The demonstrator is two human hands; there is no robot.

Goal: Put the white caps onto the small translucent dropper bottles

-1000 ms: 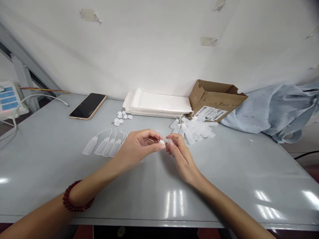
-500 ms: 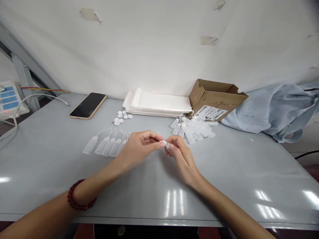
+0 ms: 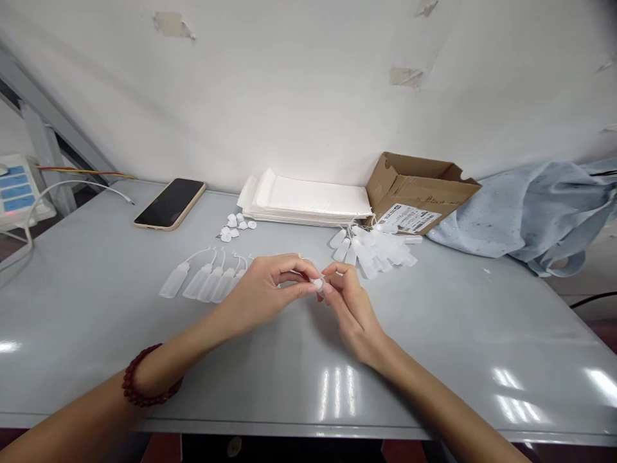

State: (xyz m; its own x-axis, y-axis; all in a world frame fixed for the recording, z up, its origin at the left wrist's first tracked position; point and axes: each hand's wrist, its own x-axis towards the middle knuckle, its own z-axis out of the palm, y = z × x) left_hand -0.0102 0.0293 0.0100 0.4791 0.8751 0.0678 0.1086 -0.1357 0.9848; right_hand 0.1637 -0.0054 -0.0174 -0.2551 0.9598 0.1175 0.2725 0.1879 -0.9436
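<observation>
Above the middle of the table, my left hand pinches a small white cap between thumb and fingertips. My right hand is closed on a small translucent squeeze bottle, mostly hidden behind the fingers. Cap and bottle meet between the fingertips, and a thin white strap arches over them. Left of my left hand, a row of similar squeeze bottles with thin curved tails lies flat, partly covered by that hand. Beyond my right hand lies a heap of the same bottles.
Loose white caps sit near a stack of white envelopes by the wall. A phone lies at left, near a power strip. An open cardboard box and blue cloth stand at right.
The white cap has turned between my fingertips, and the thin strap now shows above it. My left wrist has shifted slightly left; the right hand is nearly still.
</observation>
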